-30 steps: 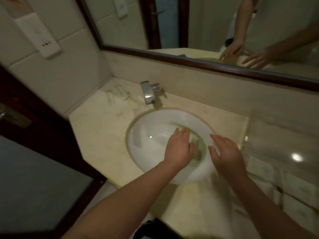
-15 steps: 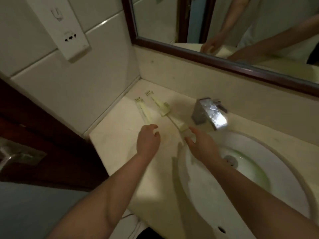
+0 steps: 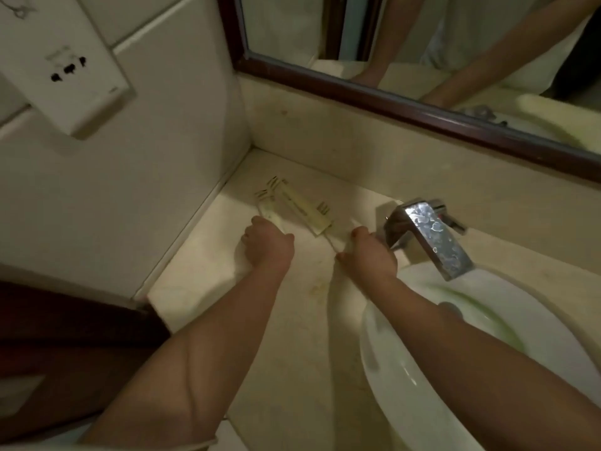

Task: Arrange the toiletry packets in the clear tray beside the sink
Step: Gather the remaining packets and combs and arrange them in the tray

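Both hands have moved from the sink (image 3: 455,369) to the packets (image 3: 302,206) at 11 o'clock. The left hand (image 3: 268,245) touches one end, the right hand (image 3: 367,255) another; whether either has closed cannot be told. Pickup looks imminent, and the tray is out of view

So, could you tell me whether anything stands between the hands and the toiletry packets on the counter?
Nothing visible does. The left hand is at the near end of one packet, the right hand at another's end. The faucet stands beside the right hand, not in its way.

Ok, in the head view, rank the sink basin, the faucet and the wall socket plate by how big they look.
1. Sink basin, largest, though cut off by the frame.
2. Wall socket plate, also cut off.
3. Faucet, smallest.
The basin lies nearer the camera, so true sizes stay unsure.
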`<state>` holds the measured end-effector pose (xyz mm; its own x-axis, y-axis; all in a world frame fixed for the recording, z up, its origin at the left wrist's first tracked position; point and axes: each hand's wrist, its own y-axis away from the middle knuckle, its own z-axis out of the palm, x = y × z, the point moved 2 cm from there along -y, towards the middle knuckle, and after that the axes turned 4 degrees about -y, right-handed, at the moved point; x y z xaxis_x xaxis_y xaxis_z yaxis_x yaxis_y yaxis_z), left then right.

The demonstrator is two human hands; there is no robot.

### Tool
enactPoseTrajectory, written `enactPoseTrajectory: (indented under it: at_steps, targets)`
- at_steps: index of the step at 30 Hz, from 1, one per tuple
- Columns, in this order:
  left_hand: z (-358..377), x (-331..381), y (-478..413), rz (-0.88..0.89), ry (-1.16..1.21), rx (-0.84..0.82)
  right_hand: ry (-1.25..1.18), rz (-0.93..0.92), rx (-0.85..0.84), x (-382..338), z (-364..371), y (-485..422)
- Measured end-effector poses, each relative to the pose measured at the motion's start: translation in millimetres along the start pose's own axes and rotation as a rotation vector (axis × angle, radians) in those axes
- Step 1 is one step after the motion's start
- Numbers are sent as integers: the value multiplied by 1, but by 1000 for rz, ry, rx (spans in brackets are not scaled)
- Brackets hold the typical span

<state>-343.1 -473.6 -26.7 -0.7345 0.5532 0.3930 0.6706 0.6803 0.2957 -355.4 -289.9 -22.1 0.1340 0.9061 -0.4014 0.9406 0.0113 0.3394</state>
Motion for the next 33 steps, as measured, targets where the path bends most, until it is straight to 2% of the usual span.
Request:
enactPoseTrajectory:
  at_steps: [3, 6, 8, 10, 13, 16, 19, 22, 27, 30, 33]
  targets:
    - [0, -1, -9, 23, 44, -66, -29, 110, -59, 10, 2, -5]
    - [-1, -9, -11, 74, 104, -87, -129, 171, 30, 15, -2, 5]
    - [-1, -15, -13, 80, 200, -89, -252, 112, 130, 6, -7, 10]
    - [-2, -19, -13, 51, 366, -128, -312, -5, 154, -11, -9, 8]
    - [-11, -22, -10, -45, 603, -211, -250, -98, 145, -42, -7, -15]
    - [-24, -22, -3, -120, 756, -313, -146, -88, 69, -66, 7, -39]
    - [-32, -26, 0, -127, 853, -415, -26, -31, 77, -76, 17, -47]
    - [-33, -31, 0, -154, 948, -450, -15, 17, 76, -74, 19, -51]
    - [-30, -34, 3, -219, 1018, -461, 40, -70, -72, -60, 20, -52]
    - [-33, -33, 14, -174, 971, -481, -134, -87, -113, -48, 11, -32]
    - [-38, -30, 40, -124, 851, -518, -529, -31, -154, -29, -4, 6]
